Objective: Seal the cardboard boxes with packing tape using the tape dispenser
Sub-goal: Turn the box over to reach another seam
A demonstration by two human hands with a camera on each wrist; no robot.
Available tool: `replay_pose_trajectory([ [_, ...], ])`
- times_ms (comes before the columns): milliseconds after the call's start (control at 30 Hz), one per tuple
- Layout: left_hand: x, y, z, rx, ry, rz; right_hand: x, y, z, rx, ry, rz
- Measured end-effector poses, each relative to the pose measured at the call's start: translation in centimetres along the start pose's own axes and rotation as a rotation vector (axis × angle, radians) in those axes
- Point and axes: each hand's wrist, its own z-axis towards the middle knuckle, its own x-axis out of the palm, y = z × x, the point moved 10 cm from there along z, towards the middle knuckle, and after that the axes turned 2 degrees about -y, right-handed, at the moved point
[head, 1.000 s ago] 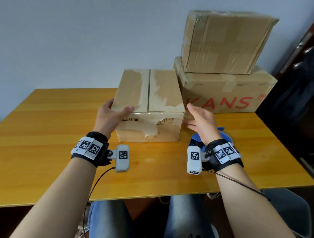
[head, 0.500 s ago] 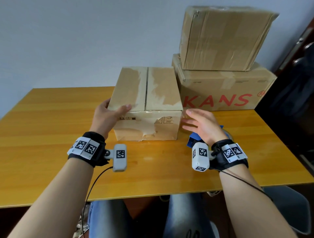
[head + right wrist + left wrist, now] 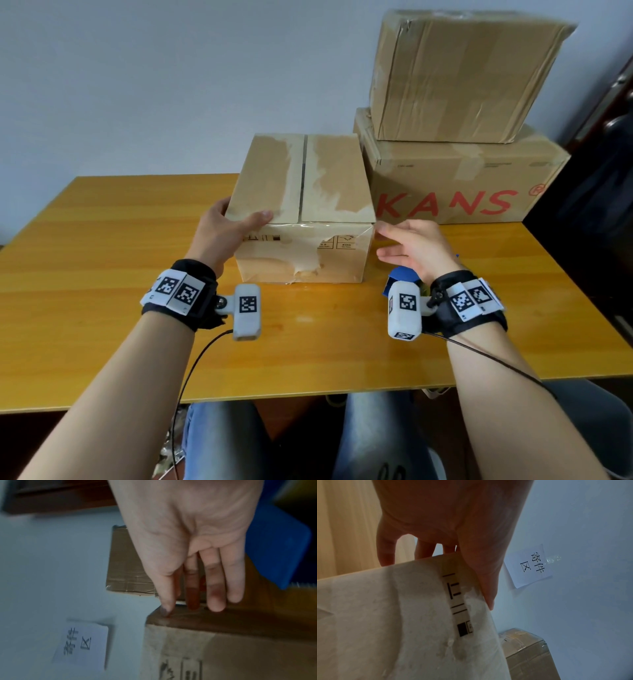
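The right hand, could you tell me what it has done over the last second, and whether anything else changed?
The right hand has come off the right side of the small box and drawn back, open, above the blue tape dispenser, its fingertips close to the box's corner. The left hand still holds the box's left front corner, thumb on top. The box, the KANS box and the box stacked on it stayed put.
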Motion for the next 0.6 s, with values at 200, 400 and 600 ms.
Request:
replay_pose_trajectory([
  [200,0.1,0.1,-0.2,-0.009,-0.009,-0.015,-0.6,3.4,-1.5,-0.202,-0.095,-0.062],
  [400,-0.1,0.1,0.0,0.011,-0.033,0.014,0.2,4.6,-3.2,-0.329,-0.157,-0.258],
  [600,-0.1,0.5,0.4,-0.001,-0.033,0.037,0.7,4.3,-4.2,-0.275,-0.110,-0.262],
])
